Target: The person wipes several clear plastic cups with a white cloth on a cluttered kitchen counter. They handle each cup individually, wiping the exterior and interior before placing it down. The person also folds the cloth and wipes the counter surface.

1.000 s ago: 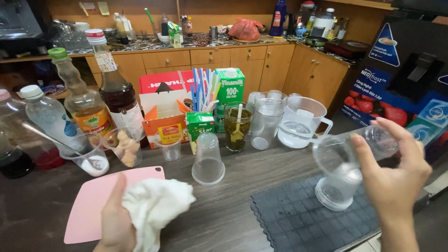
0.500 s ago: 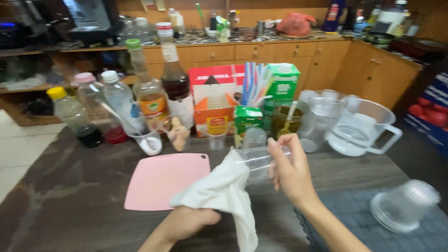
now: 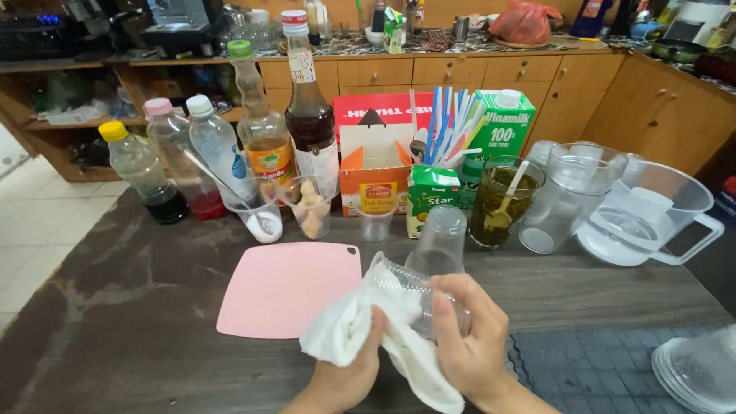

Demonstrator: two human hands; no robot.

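My right hand (image 3: 471, 337) grips a clear plastic cup (image 3: 418, 293) lying on its side above the dark table. My left hand (image 3: 349, 368) holds a white cloth (image 3: 360, 326) bunched against the cup's open mouth, and part of the cloth hangs down between my hands. Just behind the held cup, another clear plastic cup (image 3: 439, 239) stands upside down. A pink cutting mat (image 3: 287, 287) lies flat on the table to the left of my hands.
Several bottles (image 3: 264, 130), small cups with sugar (image 3: 257, 215), cartons (image 3: 502, 126), a box of straws (image 3: 452, 126), a glass of green tea (image 3: 502, 203) and clear jugs (image 3: 648, 215) line the back. A dark rubber mat (image 3: 606, 368) lies at right with an upturned clear lid (image 3: 701, 368).
My right hand left the clear container on the rubber mat, swung left and took hold of a plastic cup. The cloth now presses into the cup's mouth, low over the table.
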